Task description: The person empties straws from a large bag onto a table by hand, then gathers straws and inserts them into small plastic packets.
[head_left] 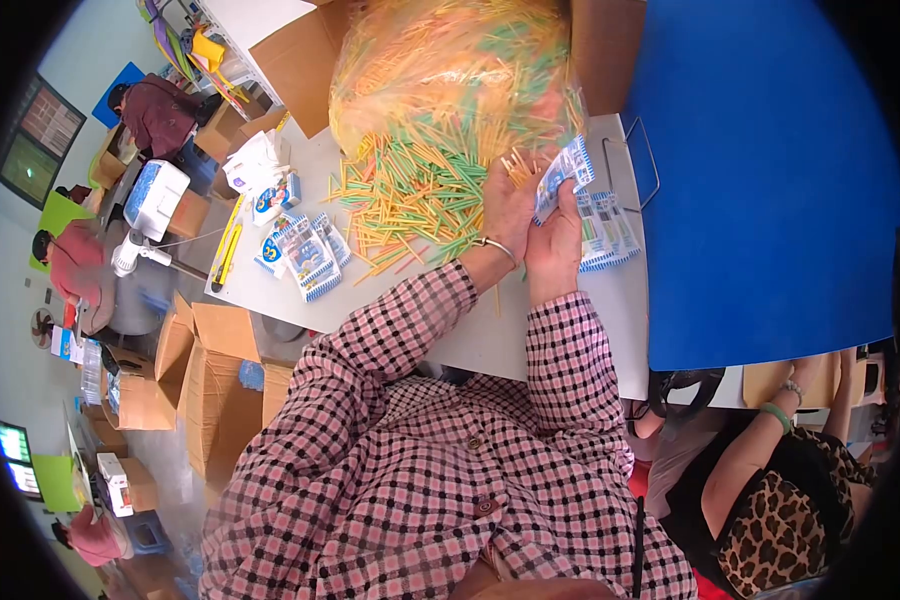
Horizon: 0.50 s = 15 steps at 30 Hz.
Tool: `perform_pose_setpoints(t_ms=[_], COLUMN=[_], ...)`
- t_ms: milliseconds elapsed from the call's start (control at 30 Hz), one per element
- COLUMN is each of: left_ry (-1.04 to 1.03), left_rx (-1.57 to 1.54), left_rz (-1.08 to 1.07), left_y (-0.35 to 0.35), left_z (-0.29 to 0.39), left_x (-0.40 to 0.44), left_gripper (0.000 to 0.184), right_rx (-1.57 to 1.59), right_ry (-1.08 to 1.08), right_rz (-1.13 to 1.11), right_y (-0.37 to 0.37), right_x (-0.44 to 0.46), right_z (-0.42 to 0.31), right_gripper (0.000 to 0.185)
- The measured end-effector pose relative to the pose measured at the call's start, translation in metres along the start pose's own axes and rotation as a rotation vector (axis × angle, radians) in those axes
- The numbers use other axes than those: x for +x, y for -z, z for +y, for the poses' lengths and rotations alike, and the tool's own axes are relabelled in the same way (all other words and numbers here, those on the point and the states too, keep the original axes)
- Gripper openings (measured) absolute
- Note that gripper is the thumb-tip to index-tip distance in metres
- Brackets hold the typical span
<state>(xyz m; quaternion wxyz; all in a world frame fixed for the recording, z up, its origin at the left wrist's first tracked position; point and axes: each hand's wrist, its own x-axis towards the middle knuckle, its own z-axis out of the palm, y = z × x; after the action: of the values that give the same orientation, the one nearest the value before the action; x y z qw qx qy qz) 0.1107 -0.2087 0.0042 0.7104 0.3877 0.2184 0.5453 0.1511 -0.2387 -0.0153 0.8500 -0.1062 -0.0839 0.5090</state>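
My left hand, with a bracelet at the wrist, is closed around a few thin pale-orange sticks. Right beside it, my right hand grips a small blue-and-white packet, thumb pressed on its front. The two hands are touching, and some fingers are hidden behind the packet. A loose heap of thin yellow, green and orange sticks lies to the left of my hands. Behind it, a large clear plastic bag full of such sticks rests in a cardboard box. More packets lie to the right.
Further packets and a yellow cutter knife lie at the table's left side. A blue board borders the right. Open cartons stand at lower left. A person's arm shows at lower right; other people sit at far left.
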Motion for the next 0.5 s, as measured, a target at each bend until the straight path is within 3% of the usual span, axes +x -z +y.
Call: perform_pose_setpoints(t_ms=[200,300,500], left_ry=[0.05,0.301,0.419], left_rx=[-0.002,-0.15,-0.181], left_rz=[-0.052,-0.123,-0.078], left_y=[0.003,0.008,0.024], left_z=[0.003,0.007,0.018], left_x=[-0.002,0.003,0.019], left_gripper=[0.021,0.024,0.023], right_rx=[-0.053,-0.118,-0.175], right_ry=[0.052,0.068,0.1], right_rz=[-0.023,-0.009,-0.037], right_y=[-0.001,-0.003,-0.005], right_x=[0.001,-0.001,0.001], right_z=[0.001,0.002,-0.001], right_gripper=[0.034,0.036,0.03])
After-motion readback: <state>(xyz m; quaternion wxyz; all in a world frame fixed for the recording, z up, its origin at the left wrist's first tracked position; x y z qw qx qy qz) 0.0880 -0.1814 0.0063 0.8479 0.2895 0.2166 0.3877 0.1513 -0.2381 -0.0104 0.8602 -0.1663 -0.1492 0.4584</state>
